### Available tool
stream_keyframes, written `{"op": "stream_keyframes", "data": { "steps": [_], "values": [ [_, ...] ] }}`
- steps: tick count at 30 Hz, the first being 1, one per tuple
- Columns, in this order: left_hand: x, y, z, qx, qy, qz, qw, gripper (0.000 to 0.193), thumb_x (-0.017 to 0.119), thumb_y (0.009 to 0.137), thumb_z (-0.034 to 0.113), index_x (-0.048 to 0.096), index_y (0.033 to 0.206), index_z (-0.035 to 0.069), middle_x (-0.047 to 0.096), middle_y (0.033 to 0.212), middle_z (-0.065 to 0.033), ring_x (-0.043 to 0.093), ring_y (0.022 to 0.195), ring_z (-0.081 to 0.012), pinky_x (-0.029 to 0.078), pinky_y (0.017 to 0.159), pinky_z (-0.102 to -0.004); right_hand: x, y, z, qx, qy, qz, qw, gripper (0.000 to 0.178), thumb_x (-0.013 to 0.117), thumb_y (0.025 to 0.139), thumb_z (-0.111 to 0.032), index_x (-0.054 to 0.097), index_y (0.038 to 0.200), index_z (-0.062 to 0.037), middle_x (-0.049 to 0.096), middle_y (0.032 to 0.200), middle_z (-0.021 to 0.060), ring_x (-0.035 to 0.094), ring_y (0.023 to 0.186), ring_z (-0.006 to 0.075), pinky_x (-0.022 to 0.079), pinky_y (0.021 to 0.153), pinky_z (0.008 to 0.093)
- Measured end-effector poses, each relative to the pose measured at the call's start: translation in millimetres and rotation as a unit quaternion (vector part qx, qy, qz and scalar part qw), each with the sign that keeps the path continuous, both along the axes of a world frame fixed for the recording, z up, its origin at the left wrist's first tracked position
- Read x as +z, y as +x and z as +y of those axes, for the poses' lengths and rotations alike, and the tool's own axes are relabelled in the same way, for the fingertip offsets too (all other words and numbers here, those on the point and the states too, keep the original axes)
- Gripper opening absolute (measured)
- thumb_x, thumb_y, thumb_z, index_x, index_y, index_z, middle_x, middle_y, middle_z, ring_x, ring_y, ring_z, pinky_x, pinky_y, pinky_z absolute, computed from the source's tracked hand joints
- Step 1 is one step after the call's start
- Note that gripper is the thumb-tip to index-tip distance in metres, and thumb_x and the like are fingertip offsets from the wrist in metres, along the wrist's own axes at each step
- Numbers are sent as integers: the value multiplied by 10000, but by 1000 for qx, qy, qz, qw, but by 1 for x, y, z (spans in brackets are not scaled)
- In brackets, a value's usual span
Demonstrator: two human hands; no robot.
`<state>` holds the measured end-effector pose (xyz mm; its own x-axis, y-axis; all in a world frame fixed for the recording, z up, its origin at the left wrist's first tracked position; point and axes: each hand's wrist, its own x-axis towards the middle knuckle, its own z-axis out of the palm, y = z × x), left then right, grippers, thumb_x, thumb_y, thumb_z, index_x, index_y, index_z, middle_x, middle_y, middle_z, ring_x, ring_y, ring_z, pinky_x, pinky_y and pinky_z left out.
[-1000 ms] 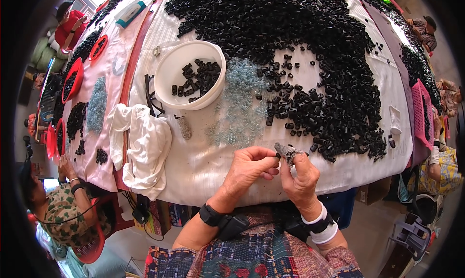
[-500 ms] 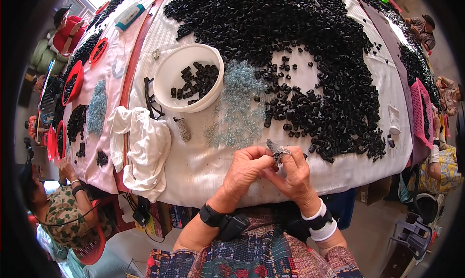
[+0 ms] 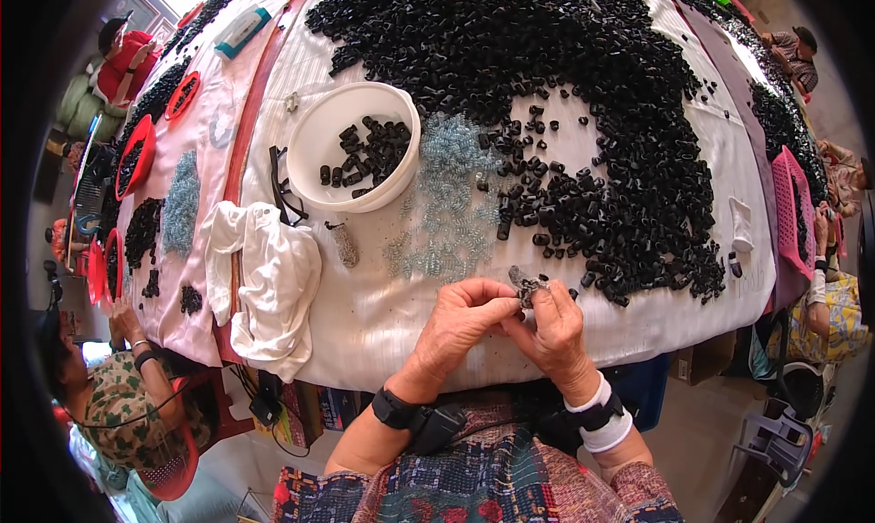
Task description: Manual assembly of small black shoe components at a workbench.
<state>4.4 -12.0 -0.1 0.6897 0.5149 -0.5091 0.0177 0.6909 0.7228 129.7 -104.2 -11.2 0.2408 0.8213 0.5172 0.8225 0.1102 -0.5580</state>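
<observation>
My left hand (image 3: 463, 327) and my right hand (image 3: 551, 331) meet over the near edge of the cloth. Thumb and fingers of the left are pinched together, touching the right hand's fingertips; what they pinch is too small to tell. By the right fingers is a crumpled grey and black piece (image 3: 527, 286), held or wrapped there, with small black bits beside it. Just beyond the hands lies a pile of pale blue-silver small coil springs (image 3: 447, 204). A large heap of small black plastic parts (image 3: 583, 213) spreads ahead and to the right.
A white bowl (image 3: 305, 172) holding several black parts stands left of the springs. Near it lie a grey speckled little bundle (image 3: 344, 246), a black strap (image 3: 284, 181) and a white garment (image 3: 269, 277). A pink basket (image 3: 791, 213) is at the right. Other people sit around the table.
Both hands stay in place, with small finger movements. Black bits now show more plainly by the right fingertips, and the grey piece sits at a slightly different angle.
</observation>
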Motion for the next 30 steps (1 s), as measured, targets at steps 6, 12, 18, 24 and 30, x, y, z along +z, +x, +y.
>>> {"op": "stream_keyframes", "data": {
  "steps": [6, 12, 18, 24, 30],
  "values": [
    [-3, -2, 0, -11, 17, 5, 1000, 181, 675, 844, 113, 656, 966, -18, 665, 856, -55, 621, 733, -102, 523, 652, -226, -6, 2, 0, -1, 14, -7, 1000, 319, 778, 615, -42, 516, 790, 13, 482, 711, 132, 501, 620, 306, 432, 521, 377],
    [-4, -5, 0, -19, 31, 14, 999, 167, 676, 846, 88, 657, 967, -25, 665, 851, -57, 628, 719, -107, 536, 658, -227, -7, 2, 0, -1, 7, -24, 1000, 311, 778, 608, -48, 533, 784, 26, 480, 709, 136, 499, 622, 306, 431, 526, 378],
    [-9, -7, 1, -23, 35, 1, 999, 153, 661, 852, 80, 659, 953, -35, 664, 832, -61, 621, 713, -108, 524, 657, -232, -3, 4, 4, 31, 19, -23, 999, 280, 764, 615, -42, 542, 774, 22, 475, 686, 122, 492, 610, 297, 435, 541, 370],
    [-7, -6, 1, -17, 36, -2, 999, 131, 647, 858, 77, 656, 929, -32, 658, 825, -53, 620, 719, -106, 524, 657, -233, -7, 3, 3, 43, 9, -39, 998, 269, 762, 635, -39, 519, 744, 0, 472, 669, 110, 482, 586, 282, 423, 519, 368],
    [-6, -4, 5, -20, -2, -5, 1000, 136, 661, 847, 70, 650, 946, -23, 662, 841, -64, 641, 727, -124, 548, 673, -241, -8, 2, 2, 1, 32, 35, 999, 323, 800, 633, -85, 509, 750, -5, 472, 674, 114, 477, 563, 284, 401, 476, 366]
  ]
}}
